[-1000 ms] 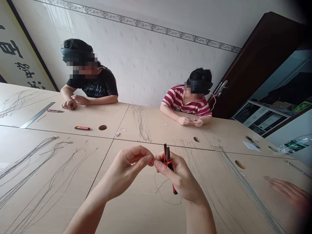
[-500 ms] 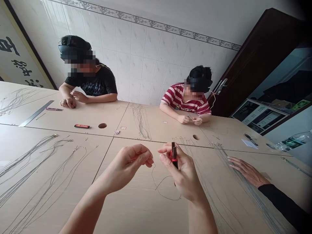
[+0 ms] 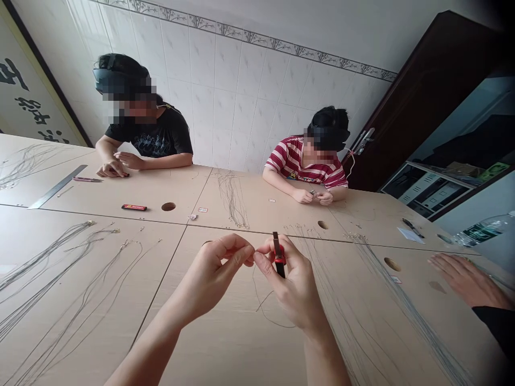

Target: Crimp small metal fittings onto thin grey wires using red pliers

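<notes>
Above the near table, my left hand pinches the end of a thin grey cord between thumb and fingertips. The cord hangs below in a loose loop. My right hand has a small red-and-black pair of pliers tucked in it, the dark jaws pointing up. Its thumb and forefinger meet the left fingertips at the cord's end. Whatever tiny part lies between the fingertips is hidden.
Bundles of grey cords lie left and right. A co-worker's hand rests at far right. Across the table sit two people, one in black, one in a striped shirt. A ruler and a red-black utility item lie far left.
My right hand has moved left, so its fingertips now meet my left ones; the pliers turned slightly. The co-worker's hand at right has slid away from the cords toward the right.
</notes>
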A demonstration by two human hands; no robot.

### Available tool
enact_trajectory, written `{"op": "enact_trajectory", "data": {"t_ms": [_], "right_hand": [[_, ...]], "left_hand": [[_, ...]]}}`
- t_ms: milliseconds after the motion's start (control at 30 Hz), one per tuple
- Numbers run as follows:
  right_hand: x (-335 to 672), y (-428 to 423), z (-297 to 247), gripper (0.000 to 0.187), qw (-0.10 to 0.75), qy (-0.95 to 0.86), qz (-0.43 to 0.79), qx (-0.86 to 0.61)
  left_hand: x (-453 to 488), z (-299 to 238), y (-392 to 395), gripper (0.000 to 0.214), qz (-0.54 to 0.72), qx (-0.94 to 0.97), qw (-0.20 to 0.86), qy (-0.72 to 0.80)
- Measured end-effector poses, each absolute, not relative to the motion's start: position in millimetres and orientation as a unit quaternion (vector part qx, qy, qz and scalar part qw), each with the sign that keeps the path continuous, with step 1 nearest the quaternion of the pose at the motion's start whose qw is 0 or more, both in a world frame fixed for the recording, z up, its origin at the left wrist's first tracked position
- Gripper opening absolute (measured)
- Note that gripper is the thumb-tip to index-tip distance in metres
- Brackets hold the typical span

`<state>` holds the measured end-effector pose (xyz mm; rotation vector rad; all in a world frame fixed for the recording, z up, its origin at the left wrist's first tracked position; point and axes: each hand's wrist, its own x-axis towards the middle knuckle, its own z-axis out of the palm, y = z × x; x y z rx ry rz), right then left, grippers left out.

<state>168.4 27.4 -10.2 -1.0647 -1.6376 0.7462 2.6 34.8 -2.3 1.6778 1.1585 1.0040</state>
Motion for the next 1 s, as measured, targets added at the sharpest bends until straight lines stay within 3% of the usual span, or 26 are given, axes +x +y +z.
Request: {"op": "enact_trajectory", "data": {"t_ms": [233, 500, 1000], "right_hand": [[170, 28, -11, 0.013, 0.480, -0.706, 0.270, -0.445], [175, 29, -14, 0.013, 0.419, -0.785, 0.184, -0.417], [173, 29, -15, 0.016, 0.394, -0.805, 0.193, -0.398]], "left_hand": [[4, 1, 34, 0.030, 0.389, 0.676, 0.412, 0.471], [-10, 2, 37, 0.026, 0.386, 0.671, 0.470, 0.423], [-10, -1, 41, 0.026, 0.385, 0.657, 0.504, 0.407]]}}
